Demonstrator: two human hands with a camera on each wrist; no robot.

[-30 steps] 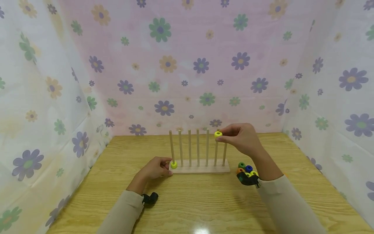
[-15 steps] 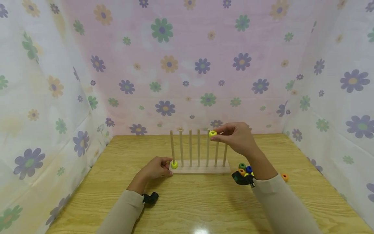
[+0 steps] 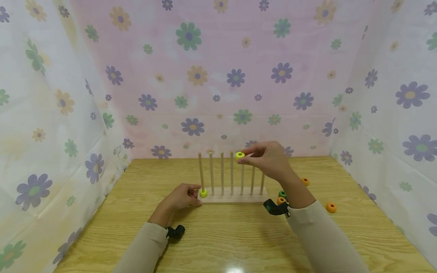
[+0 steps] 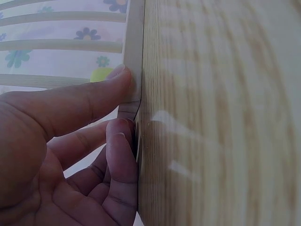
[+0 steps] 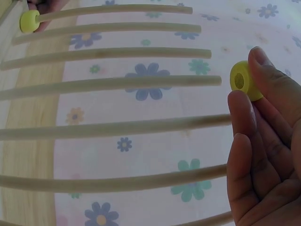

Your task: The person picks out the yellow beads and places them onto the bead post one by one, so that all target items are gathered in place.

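Fingers (image 5: 242, 113) pinch a bead (image 5: 248, 82) clear of peg tips (image 5: 218, 80); left hand (image 3: 181, 196) grips base's (image 3: 227, 198) edge.

Right fingers (image 5: 242, 113) raised, pinching; left fingers (image 4: 121, 157) lower, curled, thumb (image 4: 77, 104) extended.

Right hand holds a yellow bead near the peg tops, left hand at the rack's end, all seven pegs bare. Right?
Not all bare: the leftmost peg has a yellow bead at its foot, per the head view. The rest stands.
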